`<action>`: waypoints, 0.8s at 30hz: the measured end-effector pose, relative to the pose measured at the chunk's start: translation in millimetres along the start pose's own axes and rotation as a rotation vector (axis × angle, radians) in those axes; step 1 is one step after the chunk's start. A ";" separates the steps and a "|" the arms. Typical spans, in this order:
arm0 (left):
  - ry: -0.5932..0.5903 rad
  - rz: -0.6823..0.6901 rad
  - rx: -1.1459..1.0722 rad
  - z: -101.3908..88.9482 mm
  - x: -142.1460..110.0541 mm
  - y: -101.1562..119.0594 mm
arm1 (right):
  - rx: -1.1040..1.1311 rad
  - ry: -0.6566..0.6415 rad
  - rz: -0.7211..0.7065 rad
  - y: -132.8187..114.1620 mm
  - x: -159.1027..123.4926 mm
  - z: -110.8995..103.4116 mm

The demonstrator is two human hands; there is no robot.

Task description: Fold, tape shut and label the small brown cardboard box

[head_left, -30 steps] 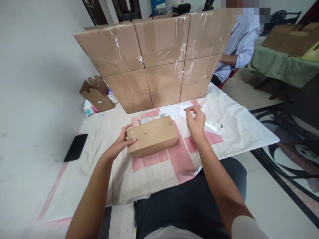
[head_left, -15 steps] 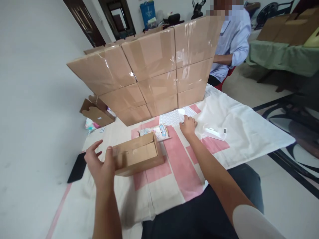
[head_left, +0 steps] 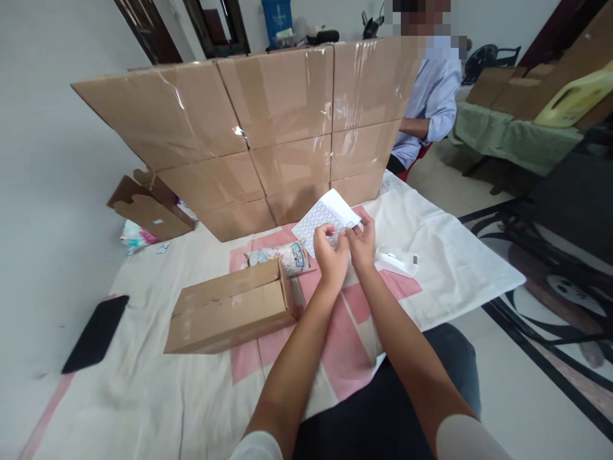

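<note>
On the far left I had a black phone or tablet (head_left: 96, 335) lying on the tablecloth (head_left: 153, 390) near the wall. Beyond it I saw an open carton (head_left: 153, 214) with a colourful bag (head_left: 136, 235) just beside it. Next came a long brown box (head_left: 225, 310) lying at a slant, and behind its right end a printed packet (head_left: 287, 257). The tall cardboard screen (head_left: 287, 115) stood behind these.

Right of the packet, my view showed the patterned sheet (head_left: 311, 230), tilted up in front of the screen's foot. The left hand (head_left: 331, 259) was before it, thumb and forefinger bent toward each other; I could not tell whether they pinched anything. The right hand (head_left: 363, 244) was close beside it, fingers closed on the sheet's right edge. Just right of that hand I had a white gadget (head_left: 396, 263) on the cloth. Farther back sat a person (head_left: 438, 96) in a light blue shirt.
</note>
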State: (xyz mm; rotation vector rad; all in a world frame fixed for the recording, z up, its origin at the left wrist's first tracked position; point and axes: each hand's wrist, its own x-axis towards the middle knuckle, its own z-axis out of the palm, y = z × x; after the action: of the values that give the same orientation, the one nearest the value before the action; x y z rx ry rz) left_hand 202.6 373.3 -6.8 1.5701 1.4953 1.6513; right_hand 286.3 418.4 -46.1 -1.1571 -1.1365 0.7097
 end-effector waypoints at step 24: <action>-0.061 0.305 0.099 1.3 9.5 -58.3 | 0.185 -0.140 0.005 2.7 -6.7 -3.6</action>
State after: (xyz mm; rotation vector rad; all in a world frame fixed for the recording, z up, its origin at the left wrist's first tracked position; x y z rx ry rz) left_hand 180.0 401.6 -53.6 1.9657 1.3785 1.6908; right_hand 287.9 412.0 -50.7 -0.9661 -1.1586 0.8914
